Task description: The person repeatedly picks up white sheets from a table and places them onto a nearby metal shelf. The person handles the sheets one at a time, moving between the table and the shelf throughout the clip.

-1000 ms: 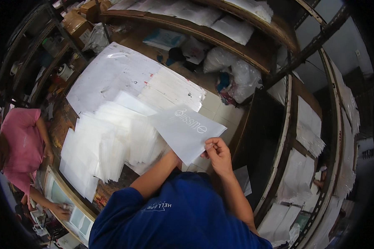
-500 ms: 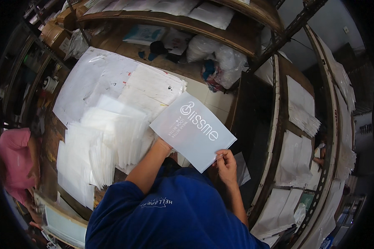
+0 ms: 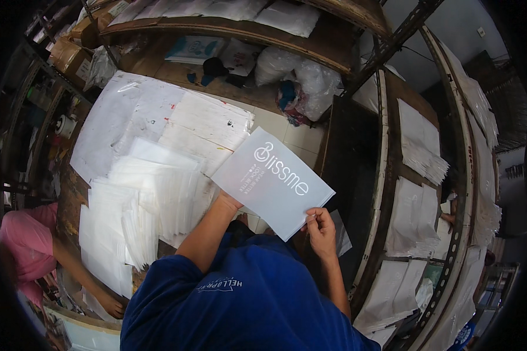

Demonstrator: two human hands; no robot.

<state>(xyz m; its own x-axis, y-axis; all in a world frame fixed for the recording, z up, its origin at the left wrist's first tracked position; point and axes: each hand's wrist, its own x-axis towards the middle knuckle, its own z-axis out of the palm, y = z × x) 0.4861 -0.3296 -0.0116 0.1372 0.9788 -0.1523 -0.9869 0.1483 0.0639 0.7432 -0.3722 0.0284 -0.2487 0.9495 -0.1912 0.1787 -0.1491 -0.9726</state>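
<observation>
A thin stack of frosted, bluish-white plastic bags with white printed lettering is held tilted in front of my body. My left hand grips it at the lower left edge, its fingers mostly hidden beneath. At the lower right corner my right hand pinches the edge between thumb and fingers. To the left, a large fanned pile of similar pale bags lies on the worktable.
Large white sheets cover the far part of the table. On the right, a rack shelf carries several piles of bags. A co-worker in pink reaches in from the left. Clear plastic sacks sit beyond the table.
The co-worker at left has leaned in and stretched an arm toward the table's near edge. My view has shifted slightly; my hands keep hold of the bags in nearly the same pose.
</observation>
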